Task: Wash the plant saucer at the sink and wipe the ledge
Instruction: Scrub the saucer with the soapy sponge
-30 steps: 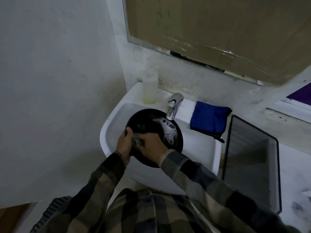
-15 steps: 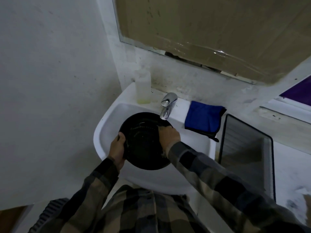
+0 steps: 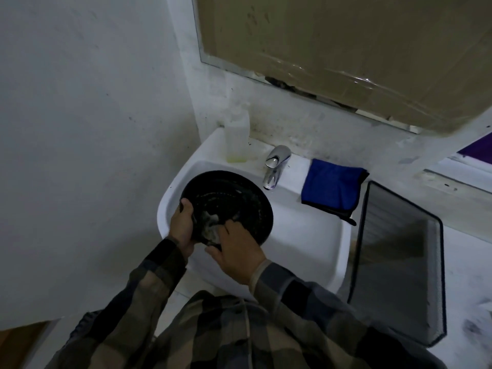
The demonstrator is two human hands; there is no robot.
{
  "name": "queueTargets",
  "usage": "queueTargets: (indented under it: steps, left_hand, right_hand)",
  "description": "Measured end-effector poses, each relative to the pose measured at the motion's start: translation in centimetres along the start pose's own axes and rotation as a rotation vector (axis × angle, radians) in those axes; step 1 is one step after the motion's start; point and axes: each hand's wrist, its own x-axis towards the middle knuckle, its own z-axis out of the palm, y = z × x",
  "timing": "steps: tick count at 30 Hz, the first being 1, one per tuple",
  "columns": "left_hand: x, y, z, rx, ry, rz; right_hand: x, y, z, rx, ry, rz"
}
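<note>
A round black plant saucer (image 3: 239,198) is tilted over the white sink (image 3: 300,235), soapy inside. My left hand (image 3: 182,225) grips its left rim, thumb inside. My right hand (image 3: 237,253) presses a small greyish sponge (image 3: 211,229) against the saucer's lower inner part; the sponge is mostly hidden by my fingers. A chrome tap (image 3: 275,169) stands behind the saucer with no visible water stream. A folded blue cloth (image 3: 332,187) lies on the sink's right ledge.
A clear plastic bottle (image 3: 237,137) with a little yellow liquid stands at the sink's back left corner. A black mesh bin (image 3: 399,262) stands right of the sink. A white wall is close on the left; a covered mirror (image 3: 346,49) hangs above.
My right hand moved from the saucer's upper right rim near the tap down to its lower inner part. Foam shows again inside. The left hand kept its grip.
</note>
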Motion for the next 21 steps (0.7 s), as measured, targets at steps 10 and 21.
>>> queueTargets:
  steps: [10, 21]
  left_hand:
    - [0.2, 0.0, 0.9, 0.024, 0.01, -0.028]
    - [0.7, 0.8, 2.5, 0.061, 0.139, 0.016]
  right_hand:
    - [0.5, 1.6, -1.5, -0.132, -0.001, -0.121]
    - [1.7, 2.0, -3.3, 0.337, 0.034, 0.111]
